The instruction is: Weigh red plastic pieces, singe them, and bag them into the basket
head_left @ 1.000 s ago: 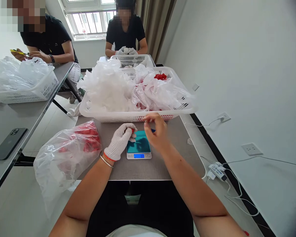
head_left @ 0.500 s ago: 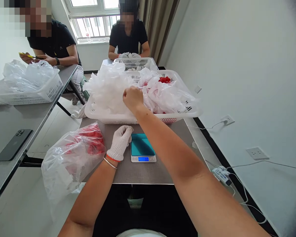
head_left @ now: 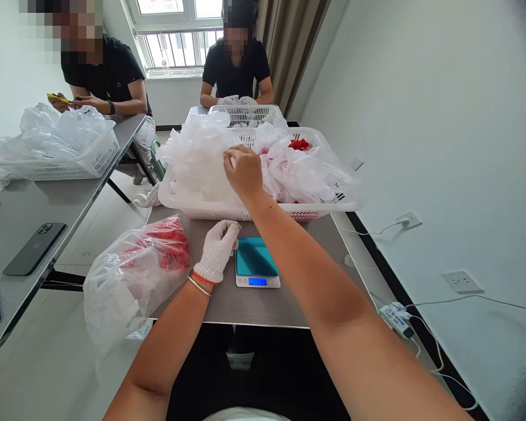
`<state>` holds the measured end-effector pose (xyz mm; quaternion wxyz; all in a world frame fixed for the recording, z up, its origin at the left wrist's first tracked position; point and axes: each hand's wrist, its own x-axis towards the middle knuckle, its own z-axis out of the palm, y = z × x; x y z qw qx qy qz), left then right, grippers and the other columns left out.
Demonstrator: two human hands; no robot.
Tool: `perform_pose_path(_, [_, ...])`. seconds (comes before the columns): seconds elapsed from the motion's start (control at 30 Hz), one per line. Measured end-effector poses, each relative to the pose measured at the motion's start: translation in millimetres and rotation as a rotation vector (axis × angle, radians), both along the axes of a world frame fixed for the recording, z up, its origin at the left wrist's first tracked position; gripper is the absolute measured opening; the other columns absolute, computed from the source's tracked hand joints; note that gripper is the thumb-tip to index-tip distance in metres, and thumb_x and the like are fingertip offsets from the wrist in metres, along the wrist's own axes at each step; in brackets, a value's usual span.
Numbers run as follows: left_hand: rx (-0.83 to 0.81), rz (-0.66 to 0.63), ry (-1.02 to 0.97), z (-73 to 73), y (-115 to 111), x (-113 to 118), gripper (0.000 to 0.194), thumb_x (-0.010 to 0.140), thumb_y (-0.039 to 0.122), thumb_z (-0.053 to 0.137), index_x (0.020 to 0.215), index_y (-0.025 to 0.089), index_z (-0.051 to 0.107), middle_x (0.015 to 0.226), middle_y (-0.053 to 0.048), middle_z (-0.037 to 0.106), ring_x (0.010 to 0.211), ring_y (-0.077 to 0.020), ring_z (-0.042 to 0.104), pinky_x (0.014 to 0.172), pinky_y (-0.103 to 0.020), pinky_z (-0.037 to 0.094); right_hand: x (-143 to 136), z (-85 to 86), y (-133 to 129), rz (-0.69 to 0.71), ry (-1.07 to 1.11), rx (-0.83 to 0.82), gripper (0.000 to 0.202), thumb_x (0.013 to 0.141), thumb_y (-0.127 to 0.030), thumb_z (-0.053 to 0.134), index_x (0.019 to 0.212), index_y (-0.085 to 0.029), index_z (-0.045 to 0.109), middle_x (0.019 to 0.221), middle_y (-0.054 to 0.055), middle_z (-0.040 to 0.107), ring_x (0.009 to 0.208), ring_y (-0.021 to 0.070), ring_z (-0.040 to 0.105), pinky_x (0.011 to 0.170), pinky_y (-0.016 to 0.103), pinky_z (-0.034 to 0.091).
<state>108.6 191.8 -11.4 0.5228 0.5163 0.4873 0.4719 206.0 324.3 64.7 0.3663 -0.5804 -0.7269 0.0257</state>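
My right hand [head_left: 245,171], bare, is above the milky plastic bags [head_left: 197,166] in a white slotted basket [head_left: 263,211]. Its fingers are curled into a pinch, and whatever is between them blends into the pale plastic. My left hand [head_left: 219,244] wears a white knit glove with an orange cuff edge. Thumb and fingers are pressed together beside a small digital scale [head_left: 258,263] with a teal pan; I cannot make out what they hold. Left of this hand lies a clear plastic bag [head_left: 131,275] with red pieces inside, hanging over the table edge.
Red items show through the bags [head_left: 304,169] on the basket's right side. Behind stands another white basket [head_left: 248,110], by a gloved co-worker. On the left table are a basket of clear bags [head_left: 70,166], a phone [head_left: 35,248] and another person. Cables run along the right wall.
My right hand has lifted slightly, and its fingers have gone from a fist-like curl to a pinch. The left hand stays beside the scale. The whole view has shifted a little.
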Motion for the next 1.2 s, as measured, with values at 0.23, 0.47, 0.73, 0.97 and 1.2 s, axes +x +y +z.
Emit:
perform_pose_path(0.23, [0.021, 0.019, -0.163, 1.8, -1.2, -2.7, 0.047, 0.087, 0.058, 0.056, 0.099, 0.014, 0.068, 0.046, 0.006, 0.044, 0.040, -0.0085, 0.038, 0.037, -0.020, 0.029, 40.9, 5.2, -33.5, 0.066, 0.447, 0.243, 0.036, 0.100, -0.041, 0.037, 0.124, -0.023, 0.054, 0.118, 0.007, 0.051, 0.108, 0.0199, 0.058, 0.082, 0.035, 0.052])
perform_pose_path(0.47, [0.120, -0.136, -0.280, 0.1, -3.9, -4.4, 0.057, 0.080, 0.068, 0.058, 0.100, 0.014, 0.068, 0.050, 0.005, 0.045, 0.042, -0.0081, 0.036, 0.039, -0.022, 0.029, 65.1, -37.0, -139.3, 0.193, 0.624, 0.119, 0.011, 0.090, -0.032, 0.059, 0.094, -0.027, 0.067, 0.098, 0.004, 0.060, 0.085, 0.0163, 0.061, 0.063, 0.028, 0.051])
perform_pose_path(0.73, [0.141, 0.003, -0.014, 3.4, -1.7, -2.6, 0.029, 0.086, 0.041, 0.061, 0.070, 0.017, 0.059, 0.049, 0.005, 0.043, 0.044, -0.0079, 0.038, 0.043, -0.021, 0.031, 97.2, -98.1, -131.0, -0.129, 0.901, -0.072, 0.011, 0.079, -0.030, 0.060, 0.082, -0.022, 0.066, 0.078, 0.002, 0.066, 0.071, 0.0180, 0.061, 0.068, 0.032, 0.051])
perform_pose_path(0.97, [0.160, 0.014, 0.039, -1.3, -1.8, -1.4, 0.035, 0.088, 0.046, 0.057, 0.066, 0.019, 0.053, 0.050, 0.005, 0.043, 0.044, -0.0082, 0.037, 0.042, -0.021, 0.030, 107.3, -94.4, -137.9, -0.265, 0.752, 0.141, 0.022, 0.089, -0.034, 0.042, 0.082, -0.024, 0.061, 0.090, 0.007, 0.067, 0.088, 0.0224, 0.063, 0.083, 0.039, 0.051])
perform_pose_path(1.2, [0.133, -0.055, 0.001, -4.7, -1.8, -2.1, 0.042, 0.087, 0.054, 0.057, 0.067, 0.018, 0.054, 0.051, 0.004, 0.044, 0.043, -0.0077, 0.037, 0.041, -0.021, 0.030, 106.7, -81.9, -141.3, 0.112, 0.744, -0.176, 0.050, 0.072, -0.030, 0.072, 0.121, -0.029, 0.058, 0.102, 0.003, 0.072, 0.090, 0.0218, 0.067, 0.080, 0.038, 0.054])
